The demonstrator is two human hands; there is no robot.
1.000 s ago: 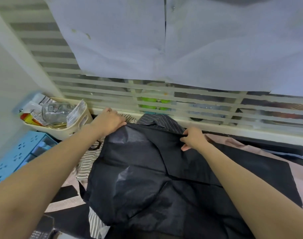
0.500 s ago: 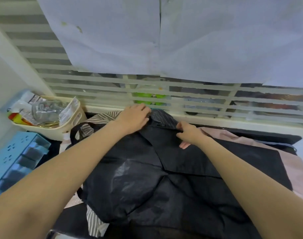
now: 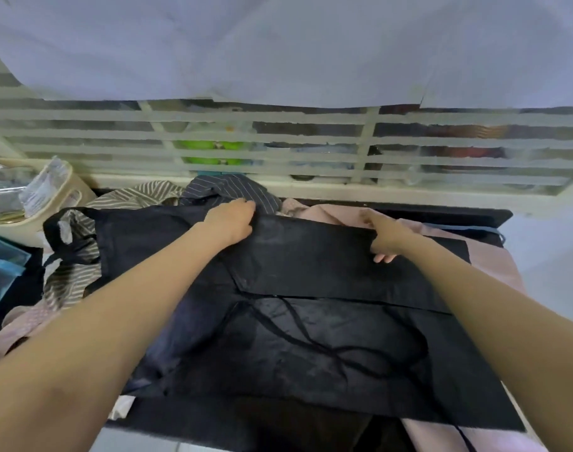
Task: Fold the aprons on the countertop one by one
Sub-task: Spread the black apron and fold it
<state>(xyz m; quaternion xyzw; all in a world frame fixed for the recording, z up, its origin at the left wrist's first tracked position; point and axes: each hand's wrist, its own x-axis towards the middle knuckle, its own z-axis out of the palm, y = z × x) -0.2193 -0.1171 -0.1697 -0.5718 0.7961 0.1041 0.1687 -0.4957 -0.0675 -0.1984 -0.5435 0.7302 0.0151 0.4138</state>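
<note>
A black fabric apron (image 3: 311, 337) lies spread across the middle of the table, its far part folded over into a flat band, with thin black ties (image 3: 314, 334) looping loosely over the nearer part. The left hand (image 3: 229, 220) grips the far edge of that band, fingers curled over the cloth, near a crumpled dark pinstriped apron (image 3: 233, 190) that lies behind it. The right hand (image 3: 384, 238) pinches the same far edge farther to the right, thumb on top and fingertips (image 3: 384, 257) tucked under the fold. Beneath the black apron lies a pale pink cloth (image 3: 493, 256), showing at the right side and again at the near left corner. A beige-and-white striped apron (image 3: 73, 282) is bunched at the left, with a black strap (image 3: 55, 220) looped over it. The dark table (image 3: 467, 213) shows as a strip along the far right edge. At the far left stands a cream plastic basket (image 3: 66, 187) holding clear packets, and just before it a light blue plastic tray (image 3: 1, 265). Behind the table runs a white slatted window grille (image 3: 311, 141), green items blurred beyond it, and above it hang large white paper sheets (image 3: 278, 44).
</note>
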